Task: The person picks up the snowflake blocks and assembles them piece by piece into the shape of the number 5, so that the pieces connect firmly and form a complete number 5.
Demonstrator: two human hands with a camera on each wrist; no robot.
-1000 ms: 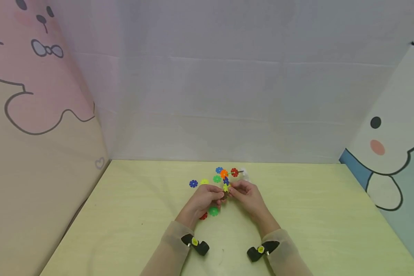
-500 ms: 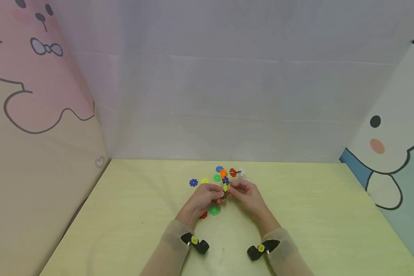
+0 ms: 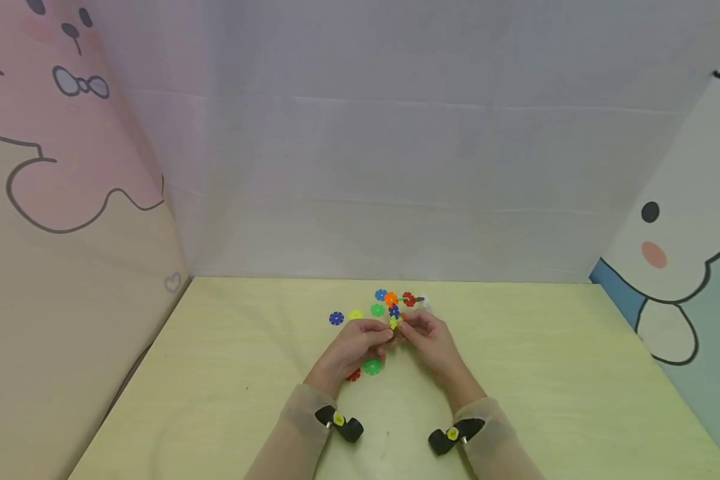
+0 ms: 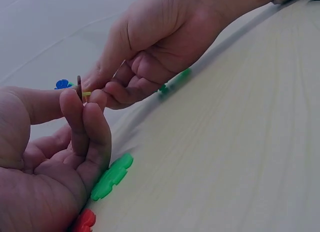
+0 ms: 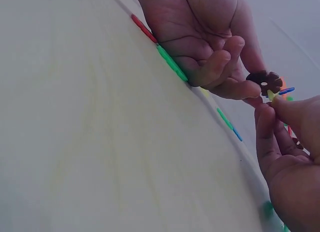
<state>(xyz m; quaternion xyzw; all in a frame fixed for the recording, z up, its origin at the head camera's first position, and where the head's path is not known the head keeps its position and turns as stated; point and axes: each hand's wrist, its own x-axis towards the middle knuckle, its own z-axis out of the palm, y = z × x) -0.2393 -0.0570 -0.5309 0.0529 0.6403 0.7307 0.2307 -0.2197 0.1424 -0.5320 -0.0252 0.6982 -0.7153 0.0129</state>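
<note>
Both hands meet over the table on a chain of small notched plastic discs. My left hand (image 3: 352, 347) pinches a brown disc (image 5: 272, 81) between thumb and fingers. Right at it, my right hand (image 3: 437, 343) pinches a yellow disc (image 3: 394, 323), mostly covered by fingertips in the wrist views. Beyond the yellow disc the chain runs on through a dark blue disc (image 3: 394, 312) and an orange disc (image 3: 391, 299). It then bends right to a red disc (image 3: 409, 299), with a white disc (image 3: 427, 303) at the far end.
Loose discs lie around the left hand: dark blue (image 3: 336, 319), yellow (image 3: 355, 315), green (image 3: 377, 310) and light blue (image 3: 381, 295) behind it. Another green disc (image 3: 373, 366) and a red disc (image 3: 353, 375) lie nearer. Fabric walls enclose the pale table (image 3: 576, 373).
The chain's far end has shifted slightly, and the brown disc has turned mostly out of sight in the head view. Both hands keep their grip in nearly the same place.
</note>
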